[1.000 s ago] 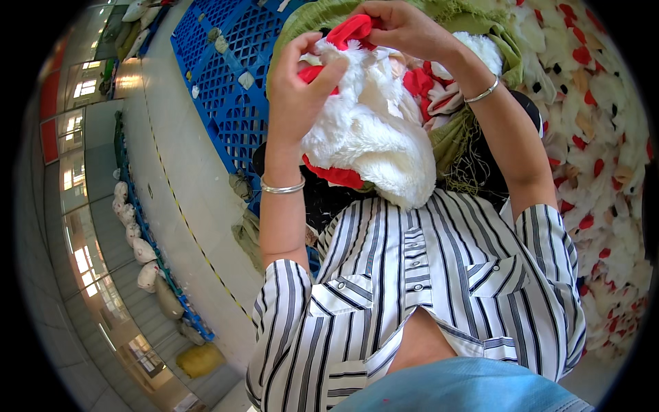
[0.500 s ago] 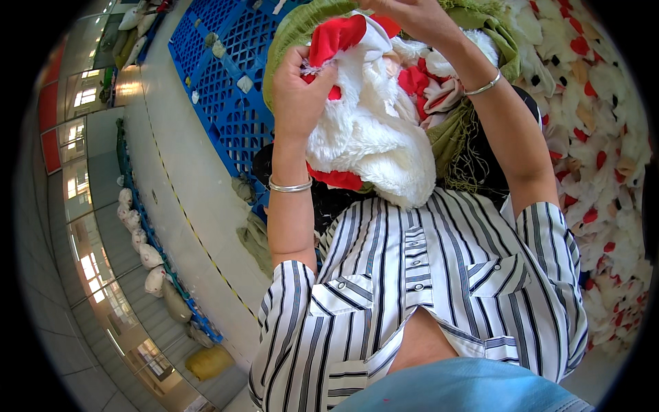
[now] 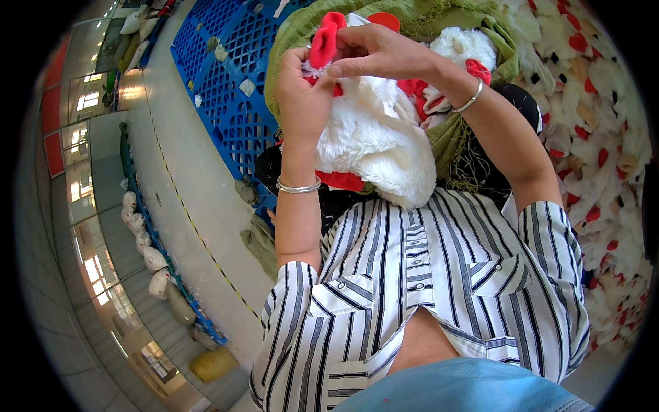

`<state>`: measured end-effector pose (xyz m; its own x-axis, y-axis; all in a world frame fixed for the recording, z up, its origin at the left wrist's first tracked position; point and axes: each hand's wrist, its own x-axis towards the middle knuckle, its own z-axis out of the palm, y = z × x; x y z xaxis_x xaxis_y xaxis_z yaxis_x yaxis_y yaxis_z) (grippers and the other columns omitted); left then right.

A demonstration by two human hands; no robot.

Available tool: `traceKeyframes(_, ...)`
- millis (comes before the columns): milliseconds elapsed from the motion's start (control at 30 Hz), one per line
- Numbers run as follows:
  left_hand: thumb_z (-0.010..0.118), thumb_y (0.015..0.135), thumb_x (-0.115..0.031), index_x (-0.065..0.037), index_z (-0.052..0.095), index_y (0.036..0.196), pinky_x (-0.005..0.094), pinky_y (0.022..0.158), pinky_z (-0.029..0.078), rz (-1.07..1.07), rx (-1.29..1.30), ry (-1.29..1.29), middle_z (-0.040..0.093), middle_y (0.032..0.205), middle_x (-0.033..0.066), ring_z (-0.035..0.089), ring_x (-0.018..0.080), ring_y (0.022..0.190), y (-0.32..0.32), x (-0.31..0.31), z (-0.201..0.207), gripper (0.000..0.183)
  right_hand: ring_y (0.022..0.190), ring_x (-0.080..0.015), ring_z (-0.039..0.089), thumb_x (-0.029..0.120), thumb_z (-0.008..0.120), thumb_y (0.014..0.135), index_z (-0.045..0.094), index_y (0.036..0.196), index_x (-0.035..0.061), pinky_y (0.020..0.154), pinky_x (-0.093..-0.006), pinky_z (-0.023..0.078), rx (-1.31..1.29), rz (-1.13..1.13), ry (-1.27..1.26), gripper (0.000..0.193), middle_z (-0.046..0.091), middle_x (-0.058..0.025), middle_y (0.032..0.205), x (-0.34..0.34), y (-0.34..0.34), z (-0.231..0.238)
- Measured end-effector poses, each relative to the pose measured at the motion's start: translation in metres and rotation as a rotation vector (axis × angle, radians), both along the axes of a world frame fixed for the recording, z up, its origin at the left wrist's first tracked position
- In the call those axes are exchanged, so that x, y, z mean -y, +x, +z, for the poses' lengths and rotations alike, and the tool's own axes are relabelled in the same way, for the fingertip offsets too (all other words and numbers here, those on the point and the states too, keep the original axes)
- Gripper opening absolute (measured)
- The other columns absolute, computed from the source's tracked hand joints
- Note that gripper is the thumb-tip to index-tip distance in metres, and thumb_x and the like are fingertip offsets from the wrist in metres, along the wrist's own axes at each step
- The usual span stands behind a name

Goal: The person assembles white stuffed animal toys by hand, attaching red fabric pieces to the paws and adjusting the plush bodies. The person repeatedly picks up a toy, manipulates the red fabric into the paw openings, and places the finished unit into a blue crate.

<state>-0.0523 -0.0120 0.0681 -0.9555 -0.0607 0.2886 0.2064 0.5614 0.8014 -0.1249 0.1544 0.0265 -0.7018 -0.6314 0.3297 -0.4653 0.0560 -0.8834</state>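
A limp white plush toy skin (image 3: pixel 377 144) with red fabric parts hangs over my lap and looks unstuffed. At its upper left, a small red fabric piece (image 3: pixel 327 40) stands up between my hands. My left hand (image 3: pixel 302 93) is closed, pinching the white fur edge just below that piece. Against its right side, my right hand (image 3: pixel 381 51) has thumb and fingers bent together on the cloth, partly hiding it. A flat red piece (image 3: pixel 384 21) shows behind the right hand. Under the skin lies an open green woven sack (image 3: pixel 504 55), with more white and red plush (image 3: pixel 463 47) in it.
A blue plastic pallet (image 3: pixel 223 89) lies on the floor at the upper left. To the right spreads a large heap of white and red plush pieces (image 3: pixel 590 137). Filled white sacks (image 3: pixel 154 257) line the far left wall, near a yellow sack (image 3: pixel 211 364).
My right hand has come down and left to the red piece beside my left hand. That piece, spread out before, is now folded narrow and upright.
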Motion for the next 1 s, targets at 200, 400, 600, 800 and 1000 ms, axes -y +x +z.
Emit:
traceKeyframes(200,0.072,0.089,-0.019,0.003,0.063,0.098,0.0247,0.068,0.051,-0.138,-0.027,0.136,0.067,0.087,0.0044,0.06,0.0082,0.075,0.001,-0.002,-0.004,0.026,0.065,-0.0069,0.05,0.046,0.057,0.098,0.068,0.097,0.004,0.056,-0.0244,0.039,0.119,-0.079,-0.137,0.043,0.057,0.0017,0.073,0.0,-0.001,0.004)
traceKeyframes(400,0.068,0.092,-0.02,0.003,0.064,0.092,0.0223,0.067,0.05,-0.04,0.009,0.278,0.067,0.085,0.0032,0.058,0.0062,0.075,-0.002,0.001,-0.003,0.023,0.063,-0.0049,0.049,0.043,0.056,0.1,0.07,0.097,0.0016,0.055,-0.0243,0.039,0.16,0.019,-0.122,0.044,0.057,0.0013,0.071,-0.001,-0.002,0.003)
traceKeyframes(600,0.067,0.09,-0.01,0.003,0.062,0.089,0.0218,0.065,0.05,-0.045,-0.052,0.214,0.066,0.082,0.0018,0.057,0.0051,0.072,0.002,0.0,0.001,0.013,0.066,-0.0039,0.052,0.033,0.061,0.098,0.071,0.1,0.0013,0.059,-0.022,0.043,0.062,-0.13,-0.079,0.034,0.062,0.001,0.076,0.006,-0.002,-0.004)
traceKeyframes(800,0.068,0.089,-0.009,0.002,0.062,0.088,0.024,0.065,0.05,0.065,-0.166,0.07,0.066,0.078,0.0022,0.057,0.0064,0.069,-0.004,0.012,-0.005,0.013,0.07,-0.0021,0.053,0.031,0.064,0.096,0.072,0.104,0.0058,0.065,-0.0199,0.044,0.247,0.103,-0.263,0.028,0.063,0.0042,0.078,-0.001,-0.003,0.007)
traceKeyframes(1000,0.07,0.089,-0.013,0.002,0.065,0.091,0.0227,0.064,0.049,-0.016,-0.159,0.121,0.066,0.078,0.0022,0.057,0.006,0.069,-0.002,0.009,0.003,0.015,0.068,-0.003,0.052,0.035,0.063,0.097,0.073,0.103,0.0055,0.064,-0.0204,0.044,0.262,0.062,-0.228,0.032,0.063,0.0043,0.077,-0.003,-0.002,0.012)
